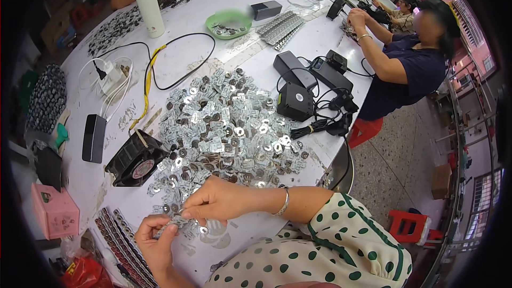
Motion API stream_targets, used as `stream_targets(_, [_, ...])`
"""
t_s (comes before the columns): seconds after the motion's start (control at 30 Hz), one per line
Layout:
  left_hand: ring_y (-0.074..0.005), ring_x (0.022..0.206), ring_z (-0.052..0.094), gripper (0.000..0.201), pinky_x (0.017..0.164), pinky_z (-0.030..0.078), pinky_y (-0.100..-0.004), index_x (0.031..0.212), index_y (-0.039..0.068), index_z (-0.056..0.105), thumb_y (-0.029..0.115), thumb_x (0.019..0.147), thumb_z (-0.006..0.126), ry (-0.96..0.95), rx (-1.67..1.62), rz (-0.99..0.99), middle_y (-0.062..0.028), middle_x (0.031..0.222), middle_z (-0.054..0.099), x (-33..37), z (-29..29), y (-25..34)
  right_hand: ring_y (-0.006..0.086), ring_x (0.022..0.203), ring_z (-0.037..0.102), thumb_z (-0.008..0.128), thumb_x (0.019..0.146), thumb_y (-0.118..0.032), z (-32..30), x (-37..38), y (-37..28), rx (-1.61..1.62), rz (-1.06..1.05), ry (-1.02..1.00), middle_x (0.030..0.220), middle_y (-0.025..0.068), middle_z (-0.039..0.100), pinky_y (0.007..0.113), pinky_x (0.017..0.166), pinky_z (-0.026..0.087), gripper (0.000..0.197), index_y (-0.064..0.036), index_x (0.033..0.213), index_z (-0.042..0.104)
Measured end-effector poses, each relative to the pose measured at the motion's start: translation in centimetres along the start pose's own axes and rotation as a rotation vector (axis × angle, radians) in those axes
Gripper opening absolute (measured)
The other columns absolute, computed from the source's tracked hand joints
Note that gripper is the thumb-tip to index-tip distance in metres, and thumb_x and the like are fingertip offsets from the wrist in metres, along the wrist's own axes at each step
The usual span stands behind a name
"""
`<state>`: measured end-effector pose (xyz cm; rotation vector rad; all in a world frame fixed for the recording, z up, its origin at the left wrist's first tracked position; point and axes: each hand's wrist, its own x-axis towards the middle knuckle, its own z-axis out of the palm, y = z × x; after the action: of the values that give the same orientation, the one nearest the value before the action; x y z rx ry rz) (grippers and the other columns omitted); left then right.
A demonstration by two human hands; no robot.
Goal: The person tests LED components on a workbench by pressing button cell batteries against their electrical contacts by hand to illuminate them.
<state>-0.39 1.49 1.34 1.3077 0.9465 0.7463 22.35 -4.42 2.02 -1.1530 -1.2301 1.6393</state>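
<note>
As two bare hands meet low over a white table (261, 226), a small silvery metal piece (177, 220) sits between their fingertips, its long axis seeming to slant from the left fingers up toward the right, though whether it is one part or several cannot be told. The left hand (154, 236) grips it from below and to the left, thumb against fingers; the right hand (217, 198) reaches across from the other side, thumb and forefinger pinched narrow at its upper end. Directly beyond both hands spreads a broad heap of loose metal parts (226, 141), its near edge just past the knuckles, the right hand being the nearer to its bulk. To the left of the left hand lie narrow strips (118, 237) set with small parts, near a pink box (55, 212); ahead of that hand stands a black fan (137, 161). Farther off, well past the heap, rests a green basin (217, 15), while black power adapters (295, 101) crowd the heap's right side and a co-worker (409, 69) sits beyond them, both hands raised.
</note>
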Motion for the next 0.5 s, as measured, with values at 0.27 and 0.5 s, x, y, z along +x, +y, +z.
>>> stream_targets(0.27, [-0.0103,0.072,0.057,0.017,0.066,0.048,-0.0224,0.088,-0.001,0.061,-0.002,0.076,0.073,-0.057,0.074,0.077,-0.0082,0.087,0.063,0.3,0.2,0.1,0.0188,0.047,0.060,0.058,0.095,-0.018,0.0,0.7,1.2,-0.218,-0.378,0.023,0.064,0.0078,0.064,0.030,0.044,0.046,0.021,-0.0009,0.086,0.065])
stream_targets(0.5, [-0.0110,0.068,0.055,0.019,0.062,0.048,-0.0235,0.089,0.000,0.058,0.002,0.078,0.074,-0.014,0.045,0.088,-0.0073,0.086,0.060,-0.2,0.7,-0.1,0.0204,0.047,0.059,0.057,0.094,-0.016,0.7,1.0,1.4,-0.409,-0.644,0.166,0.057,0.0086,0.059,0.032,0.048,0.047,0.026,0.0005,0.075,0.058])
